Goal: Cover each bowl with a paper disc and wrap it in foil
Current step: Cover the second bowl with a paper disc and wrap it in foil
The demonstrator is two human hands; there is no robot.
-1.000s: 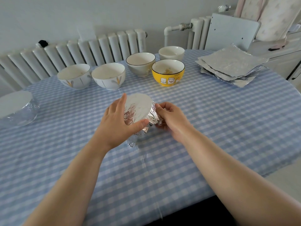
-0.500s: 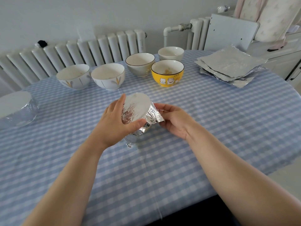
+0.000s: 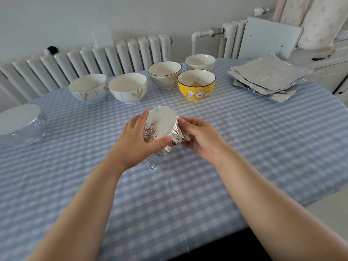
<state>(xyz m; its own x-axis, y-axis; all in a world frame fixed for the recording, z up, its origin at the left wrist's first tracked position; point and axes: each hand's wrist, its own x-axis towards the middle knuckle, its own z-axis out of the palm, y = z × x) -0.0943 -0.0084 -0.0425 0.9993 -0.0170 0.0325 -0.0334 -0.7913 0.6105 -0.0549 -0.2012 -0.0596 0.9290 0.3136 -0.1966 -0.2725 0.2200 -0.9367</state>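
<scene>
Two hands on foil-wrapped bowl (image 3: 162, 127), tilted, mid-counter | left hand (image 3: 136, 140) gripping rim and side | right hand (image 3: 199, 137) pinching loose foil flap (image 3: 181, 135) | advice: press flap flat against wall, rotate, smooth remaining corner.

The yellow bowl (image 3: 196, 85) bears small dark lettering above its cartoon cats, too small to read.

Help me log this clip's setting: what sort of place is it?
Probably a home dining room or kitchen: a table in a blue checked cloth, a white radiator along the wall, and household bowls like the yellow cat bowl.
</scene>
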